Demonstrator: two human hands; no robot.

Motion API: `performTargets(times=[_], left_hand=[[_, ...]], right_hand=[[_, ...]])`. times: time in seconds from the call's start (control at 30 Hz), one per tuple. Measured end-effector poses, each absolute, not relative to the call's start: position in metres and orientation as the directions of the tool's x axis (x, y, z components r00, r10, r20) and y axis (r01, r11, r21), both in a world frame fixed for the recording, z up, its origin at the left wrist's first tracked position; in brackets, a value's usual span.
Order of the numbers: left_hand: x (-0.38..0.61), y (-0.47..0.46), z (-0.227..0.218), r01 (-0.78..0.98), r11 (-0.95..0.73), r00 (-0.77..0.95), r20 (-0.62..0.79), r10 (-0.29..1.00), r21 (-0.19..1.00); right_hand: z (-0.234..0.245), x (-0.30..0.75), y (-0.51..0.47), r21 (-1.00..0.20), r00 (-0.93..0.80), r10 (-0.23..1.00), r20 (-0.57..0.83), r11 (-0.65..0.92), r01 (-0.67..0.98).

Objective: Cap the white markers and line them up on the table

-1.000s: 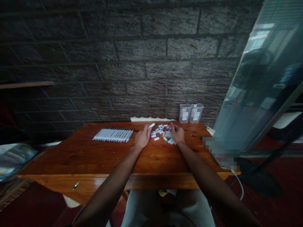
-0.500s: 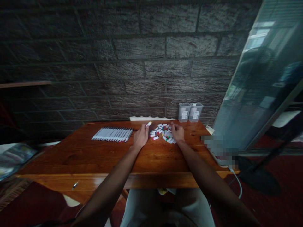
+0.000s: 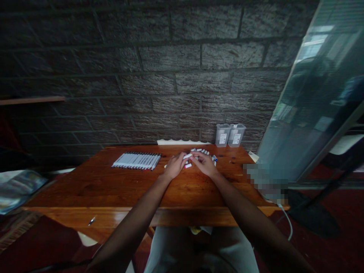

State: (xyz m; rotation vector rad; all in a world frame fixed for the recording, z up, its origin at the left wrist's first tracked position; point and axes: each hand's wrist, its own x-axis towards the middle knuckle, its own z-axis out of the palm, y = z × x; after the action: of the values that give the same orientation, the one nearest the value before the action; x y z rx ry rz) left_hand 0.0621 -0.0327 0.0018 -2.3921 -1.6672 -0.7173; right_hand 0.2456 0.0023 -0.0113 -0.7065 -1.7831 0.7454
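Note:
My left hand [image 3: 175, 165] and my right hand [image 3: 205, 163] meet over the loose pile, fingertips nearly together. Between them is a short white marker cap [image 3: 187, 156], pinched by the left fingers at one end and by the right fingers at the other. More white caps [image 3: 196, 150] with coloured ends lie behind and under the right hand, partly hidden by it. One cap with a pink end [image 3: 188, 165] rests between the hands. Left of my left hand, a row of white markers [image 3: 136, 160] with dark ends lies side by side.
Two clear plastic containers [image 3: 229, 135] with labels stand at the table's back right, near the brick wall [image 3: 187, 106]. A blurred-out object [image 3: 265, 182] with a white cable sits at the right edge. The wooden table [image 3: 113, 189] has a front drawer face.
My right hand has come left from the pile to my left hand. The left hand has moved slightly right, and the white cap in it has tipped toward the right hand.

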Motion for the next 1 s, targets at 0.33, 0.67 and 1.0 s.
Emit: performTargets(times=[0.33, 0.67, 1.0], left_hand=[[0.063, -0.031, -0.002, 0.877, -0.459, 0.351, 0.464, 0.813, 0.142], [0.061, -0.031, 0.0, 0.876, -0.464, 0.312, 0.574, 0.757, 0.135], [0.064, -0.036, -0.001, 0.914, -0.37, 0.224, 0.552, 0.804, 0.168]], right_hand=[[-0.019, 0.247, 0.011, -0.779, -0.264, 0.784, 0.561, 0.608, 0.15], [-0.023, 0.25, 0.021, -0.795, -0.227, 0.797, 0.559, 0.593, 0.125], [-0.011, 0.253, 0.012, -0.834, -0.172, 0.846, 0.505, 0.529, 0.154]])
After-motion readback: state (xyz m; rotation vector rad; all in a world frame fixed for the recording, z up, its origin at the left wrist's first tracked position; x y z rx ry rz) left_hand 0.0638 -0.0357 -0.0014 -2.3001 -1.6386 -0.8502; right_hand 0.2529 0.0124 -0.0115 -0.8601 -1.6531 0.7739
